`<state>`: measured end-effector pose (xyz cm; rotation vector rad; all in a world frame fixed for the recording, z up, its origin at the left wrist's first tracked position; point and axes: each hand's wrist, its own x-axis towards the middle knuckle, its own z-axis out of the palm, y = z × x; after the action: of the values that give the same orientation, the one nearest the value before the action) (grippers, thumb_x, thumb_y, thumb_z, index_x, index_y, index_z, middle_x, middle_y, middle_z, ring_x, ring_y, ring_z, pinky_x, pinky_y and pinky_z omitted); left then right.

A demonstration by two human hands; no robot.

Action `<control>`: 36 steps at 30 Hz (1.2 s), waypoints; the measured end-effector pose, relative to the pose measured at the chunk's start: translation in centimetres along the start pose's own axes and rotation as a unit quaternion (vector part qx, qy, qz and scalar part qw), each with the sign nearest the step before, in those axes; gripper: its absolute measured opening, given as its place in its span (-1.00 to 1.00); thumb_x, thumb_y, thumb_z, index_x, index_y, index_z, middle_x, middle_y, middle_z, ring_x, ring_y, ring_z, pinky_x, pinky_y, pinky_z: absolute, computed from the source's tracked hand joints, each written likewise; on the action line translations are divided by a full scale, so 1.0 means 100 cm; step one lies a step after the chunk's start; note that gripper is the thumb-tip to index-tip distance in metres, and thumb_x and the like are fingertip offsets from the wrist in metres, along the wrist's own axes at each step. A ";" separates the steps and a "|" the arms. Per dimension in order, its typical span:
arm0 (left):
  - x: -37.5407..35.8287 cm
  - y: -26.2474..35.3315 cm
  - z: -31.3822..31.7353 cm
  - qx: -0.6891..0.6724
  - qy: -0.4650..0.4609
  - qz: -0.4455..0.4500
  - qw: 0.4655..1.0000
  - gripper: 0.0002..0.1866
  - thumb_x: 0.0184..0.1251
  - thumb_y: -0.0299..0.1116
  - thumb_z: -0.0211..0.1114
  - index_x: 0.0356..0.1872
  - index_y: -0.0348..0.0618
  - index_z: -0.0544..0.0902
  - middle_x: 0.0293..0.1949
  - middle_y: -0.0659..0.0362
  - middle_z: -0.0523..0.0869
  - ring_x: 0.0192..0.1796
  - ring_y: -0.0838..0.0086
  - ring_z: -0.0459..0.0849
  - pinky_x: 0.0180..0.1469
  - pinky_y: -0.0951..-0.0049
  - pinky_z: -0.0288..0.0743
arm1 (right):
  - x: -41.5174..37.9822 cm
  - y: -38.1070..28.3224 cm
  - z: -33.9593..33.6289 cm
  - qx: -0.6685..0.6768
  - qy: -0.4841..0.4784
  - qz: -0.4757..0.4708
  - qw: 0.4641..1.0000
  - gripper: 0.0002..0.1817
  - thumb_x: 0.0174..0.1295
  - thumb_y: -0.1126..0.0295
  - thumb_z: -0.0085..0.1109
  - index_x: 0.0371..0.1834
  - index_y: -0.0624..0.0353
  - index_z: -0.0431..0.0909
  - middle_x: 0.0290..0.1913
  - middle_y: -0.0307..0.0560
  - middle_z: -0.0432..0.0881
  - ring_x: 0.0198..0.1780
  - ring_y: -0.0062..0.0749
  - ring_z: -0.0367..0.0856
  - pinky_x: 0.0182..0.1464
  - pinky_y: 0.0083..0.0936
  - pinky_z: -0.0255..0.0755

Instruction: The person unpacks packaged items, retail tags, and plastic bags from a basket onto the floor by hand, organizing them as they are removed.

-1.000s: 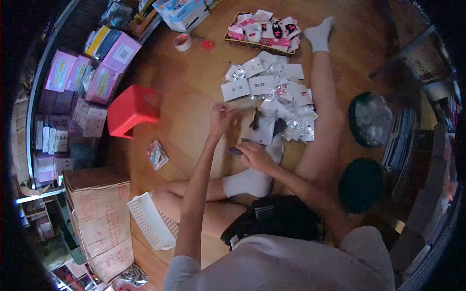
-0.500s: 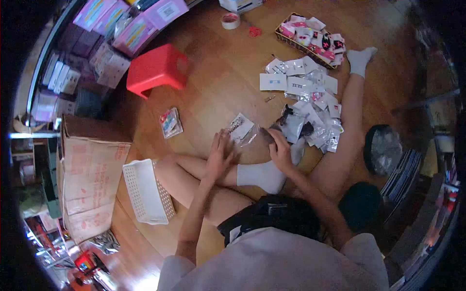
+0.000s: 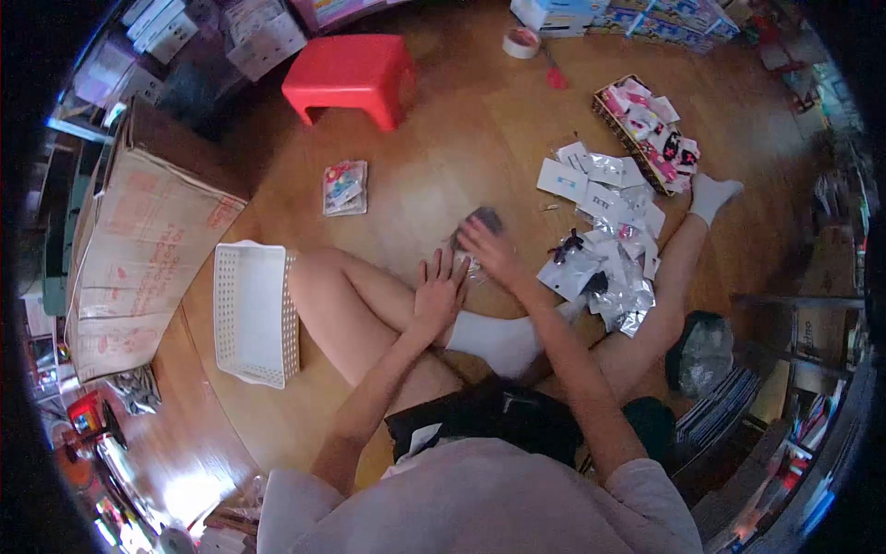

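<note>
My left hand [image 3: 441, 297] rests with fingers stretched out at the near edge of a clear plastic packet [image 3: 474, 270] on the wooden floor, most of which is hidden by the hands. Over the packet's far end, my right hand [image 3: 491, 251] is blurred by motion. Its fingers are on a small dark grey block-like thing [image 3: 484, 220], whose kind I cannot make out. To the right lies a spread of clear packets with white cards [image 3: 604, 205], some with dark bows [image 3: 567, 245]. A small stack of colourful packets [image 3: 345, 188] sits to the left, apart from both hands.
A white perforated basket [image 3: 251, 314] stands by my left knee, beside a large cardboard box [image 3: 138, 268]. Beyond are a red stool [image 3: 353, 78], a tape roll [image 3: 521, 42] and a wicker basket of pink packaged items [image 3: 646, 134]. My legs frame the work area.
My right hand has moved left over the packet with the dark grey thing. My left hand has settled flat beside it. The view has shifted, showing more of the far right shelves.
</note>
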<state>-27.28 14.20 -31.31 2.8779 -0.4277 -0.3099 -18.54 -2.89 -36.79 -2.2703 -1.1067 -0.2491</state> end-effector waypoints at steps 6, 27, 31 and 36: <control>0.002 0.001 0.009 -0.005 0.058 0.002 0.998 -0.43 0.28 -0.14 0.12 0.34 0.04 0.32 0.43 -0.04 0.12 0.42 0.08 0.15 0.38 -0.08 0.01 | 0.022 -0.003 -0.019 -0.046 0.077 0.166 0.982 -0.50 0.15 0.55 -0.04 0.23 0.23 0.37 0.36 0.12 0.25 0.41 0.02 0.16 0.40 -0.18 0.09; 0.004 0.003 0.003 0.018 -0.065 -0.033 0.997 -0.47 0.32 -0.12 0.09 0.30 0.03 0.37 0.43 -0.02 0.11 0.44 0.10 0.11 0.37 -0.15 -0.02 | 0.003 -0.042 -0.008 0.061 -0.046 0.004 0.997 -0.42 0.09 0.61 -0.04 0.28 0.22 0.31 0.37 0.02 0.26 0.43 -0.04 0.13 0.41 -0.19 0.11; 0.001 0.003 0.001 0.008 -0.004 -0.025 1.000 -0.48 0.33 -0.12 0.06 0.31 0.06 0.36 0.44 0.00 0.11 0.45 0.12 0.10 0.38 -0.18 -0.08 | 0.005 -0.016 -0.020 0.026 -0.040 0.071 0.996 -0.45 0.16 0.59 -0.14 0.30 0.29 0.25 0.40 0.09 0.18 0.45 0.03 0.06 0.41 -0.18 0.07; 0.004 0.006 0.003 -0.013 0.033 -0.019 0.999 -0.47 0.32 -0.12 0.07 0.32 0.07 0.35 0.44 0.00 0.10 0.46 0.12 0.09 0.38 -0.19 -0.08 | 0.008 -0.012 -0.027 -0.067 0.102 0.243 0.962 -0.39 0.13 0.61 -0.10 0.34 0.28 0.19 0.42 0.10 0.13 0.46 0.02 0.02 0.42 -0.17 0.03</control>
<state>-27.16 13.44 -31.50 2.8652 -0.3549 -0.2236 -18.67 -3.37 -33.78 -2.4851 -0.4170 -0.3546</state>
